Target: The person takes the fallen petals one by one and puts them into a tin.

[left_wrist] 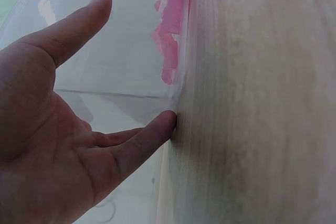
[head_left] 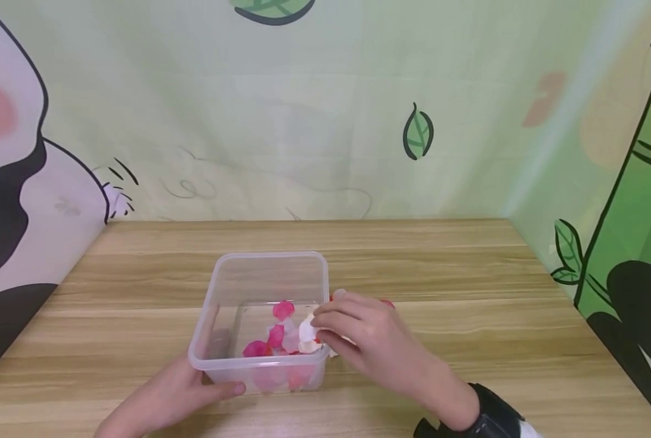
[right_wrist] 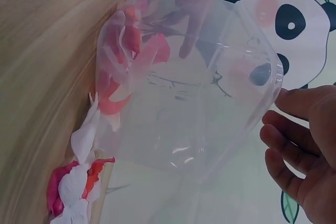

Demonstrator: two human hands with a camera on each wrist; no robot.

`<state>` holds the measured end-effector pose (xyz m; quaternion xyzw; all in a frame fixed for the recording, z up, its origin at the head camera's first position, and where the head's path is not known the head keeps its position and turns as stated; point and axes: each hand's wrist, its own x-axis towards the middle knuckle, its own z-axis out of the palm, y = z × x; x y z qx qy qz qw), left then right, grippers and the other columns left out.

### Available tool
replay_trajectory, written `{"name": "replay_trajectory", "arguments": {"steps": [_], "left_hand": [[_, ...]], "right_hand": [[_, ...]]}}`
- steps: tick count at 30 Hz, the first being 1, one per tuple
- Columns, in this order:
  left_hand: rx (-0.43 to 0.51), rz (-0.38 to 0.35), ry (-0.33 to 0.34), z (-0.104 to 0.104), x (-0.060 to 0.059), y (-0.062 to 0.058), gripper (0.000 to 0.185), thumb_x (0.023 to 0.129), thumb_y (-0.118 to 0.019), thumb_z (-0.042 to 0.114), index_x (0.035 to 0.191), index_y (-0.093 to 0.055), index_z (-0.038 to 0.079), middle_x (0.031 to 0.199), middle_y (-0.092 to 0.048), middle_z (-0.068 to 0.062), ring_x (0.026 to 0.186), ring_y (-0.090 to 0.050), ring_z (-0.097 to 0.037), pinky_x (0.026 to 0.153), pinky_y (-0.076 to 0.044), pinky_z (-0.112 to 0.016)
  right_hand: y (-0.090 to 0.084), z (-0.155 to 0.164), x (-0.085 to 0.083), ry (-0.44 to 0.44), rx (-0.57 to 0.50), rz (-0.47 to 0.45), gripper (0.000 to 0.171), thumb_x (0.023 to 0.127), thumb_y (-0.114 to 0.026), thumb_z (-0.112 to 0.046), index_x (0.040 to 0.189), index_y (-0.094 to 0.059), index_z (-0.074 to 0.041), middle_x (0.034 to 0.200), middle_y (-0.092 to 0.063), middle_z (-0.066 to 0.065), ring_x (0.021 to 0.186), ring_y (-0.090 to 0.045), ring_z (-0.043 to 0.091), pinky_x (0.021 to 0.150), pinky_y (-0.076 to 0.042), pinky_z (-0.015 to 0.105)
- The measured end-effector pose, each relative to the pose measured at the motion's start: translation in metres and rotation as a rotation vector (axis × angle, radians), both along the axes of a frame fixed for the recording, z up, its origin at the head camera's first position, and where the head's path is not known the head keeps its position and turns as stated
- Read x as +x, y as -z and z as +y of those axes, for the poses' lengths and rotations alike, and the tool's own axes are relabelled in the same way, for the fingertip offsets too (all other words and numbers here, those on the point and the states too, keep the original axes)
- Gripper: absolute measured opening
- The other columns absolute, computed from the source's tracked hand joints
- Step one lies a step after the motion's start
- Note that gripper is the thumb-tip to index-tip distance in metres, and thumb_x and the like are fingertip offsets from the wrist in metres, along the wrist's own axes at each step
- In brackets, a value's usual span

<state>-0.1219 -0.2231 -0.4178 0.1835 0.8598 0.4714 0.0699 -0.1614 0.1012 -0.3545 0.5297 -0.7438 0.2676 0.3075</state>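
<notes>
A clear plastic container (head_left: 257, 364) stands on the table, with pink petals (head_left: 257, 348) and a white petal (head_left: 306, 329) inside. My left hand (head_left: 172, 392) holds its near left corner, thumb along the front wall and fingers along the left side; the left wrist view shows this hand (left_wrist: 58, 140) spread around the corner. Over the right rim reaches my right hand (head_left: 372, 334), its fingertips overlapping the white petal in the head view. In the right wrist view the right hand's (right_wrist: 315, 140) fingers are loosely bent beside the rim, with no petal visible between them.
A small pile of white, red and pink petals (right_wrist: 73, 187) lies on the table (head_left: 457, 267) just right of the container, mostly hidden behind my right hand in the head view. A printed cloth backdrop (head_left: 325, 121) with leaves and pandas rises behind the table and at both sides.
</notes>
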Motion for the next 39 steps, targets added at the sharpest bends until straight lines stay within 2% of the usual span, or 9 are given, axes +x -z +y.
{"name": "replay_trajectory", "arguments": {"steps": [4,8,11,15,20,26,31,35,39], "left_hand": [[0.005,-0.014,0.000,0.000,0.001,0.000,0.127,0.083,-0.088,0.032,0.165,0.010,0.032,0.150,-0.043,-0.028,0.133,-0.044,-0.046,0.098,-0.046,-0.060],[0.010,-0.018,-0.002,0.000,0.001,0.000,0.127,0.083,-0.088,0.032,0.164,0.009,0.034,0.149,-0.043,-0.030,0.134,-0.044,-0.049,0.097,-0.046,-0.062],[0.005,-0.007,-0.004,0.001,0.001,0.000,0.127,0.083,-0.088,0.032,0.164,0.009,0.034,0.147,-0.045,-0.028,0.132,-0.046,-0.046,0.098,-0.046,-0.058],[-0.005,0.029,0.000,0.000,0.000,0.001,0.127,0.083,-0.088,0.032,0.164,0.010,0.032,0.142,-0.051,-0.025,0.125,-0.052,-0.039,0.098,-0.048,-0.044],[-0.008,0.048,0.004,0.000,-0.001,0.002,0.127,0.083,-0.088,0.031,0.165,0.009,0.031,0.140,-0.053,-0.024,0.121,-0.054,-0.037,0.096,-0.049,-0.039],[-0.013,0.056,0.004,0.000,0.000,0.002,0.126,0.083,-0.088,0.031,0.165,0.008,0.030,0.137,-0.055,-0.023,0.118,-0.056,-0.034,0.095,-0.049,-0.036],[-0.019,0.055,-0.001,0.000,0.000,0.002,0.127,0.083,-0.089,0.031,0.165,0.008,0.029,0.137,-0.056,-0.021,0.120,-0.055,-0.035,0.096,-0.049,-0.037],[-0.007,0.027,0.001,0.001,0.001,0.001,0.127,0.083,-0.089,0.032,0.165,0.008,0.031,0.139,-0.054,-0.021,0.123,-0.053,-0.037,0.097,-0.049,-0.044],[0.006,-0.003,0.005,0.000,0.001,0.001,0.126,0.083,-0.088,0.031,0.165,0.008,0.030,0.142,-0.052,-0.023,0.126,-0.051,-0.039,0.098,-0.048,-0.051]], "right_hand": [[-0.002,0.003,-0.003,0.006,-0.022,-0.036,0.017,0.085,-0.081,0.000,0.101,-0.075,-0.004,0.102,-0.071,0.003,0.095,-0.067,0.018,0.088,-0.054,0.026],[-0.004,0.011,-0.006,0.075,-0.038,-0.079,0.019,0.085,-0.081,-0.001,0.103,-0.074,-0.005,0.102,-0.071,0.002,0.094,-0.067,0.017,0.084,-0.055,0.026],[-0.005,0.018,-0.010,0.160,-0.032,-0.122,0.021,0.084,-0.083,-0.002,0.103,-0.074,-0.005,0.100,-0.071,0.002,0.091,-0.066,0.017,0.080,-0.056,0.027],[-0.003,0.026,-0.017,0.279,0.014,-0.191,0.023,0.083,-0.086,-0.003,0.103,-0.075,-0.005,0.099,-0.072,0.003,0.090,-0.067,0.017,0.076,-0.057,0.028],[0.001,0.031,-0.024,0.411,0.142,-0.306,0.020,0.084,-0.084,-0.002,0.102,-0.075,-0.005,0.097,-0.072,0.003,0.086,-0.066,0.018,0.073,-0.056,0.031],[0.008,0.034,-0.029,0.557,0.407,-0.532,0.013,0.085,-0.080,-0.004,0.096,-0.075,-0.007,0.091,-0.070,0.003,0.077,-0.062,0.018,0.068,-0.053,0.035],[0.017,0.034,-0.033,0.584,0.529,-0.651,0.022,0.084,-0.083,-0.006,0.105,-0.075,-0.004,0.101,-0.070,0.009,0.089,-0.064,0.023,0.078,-0.054,0.040],[0.023,0.032,-0.035,0.583,0.559,-0.690,0.026,0.083,-0.084,-0.004,0.107,-0.075,-0.002,0.102,-0.069,0.010,0.091,-0.062,0.024,0.080,-0.054,0.040],[0.029,0.031,-0.036,0.561,0.558,-0.696,0.023,0.082,-0.083,-0.001,0.103,-0.075,-0.001,0.096,-0.068,0.007,0.084,-0.059,0.021,0.076,-0.053,0.038]]}}
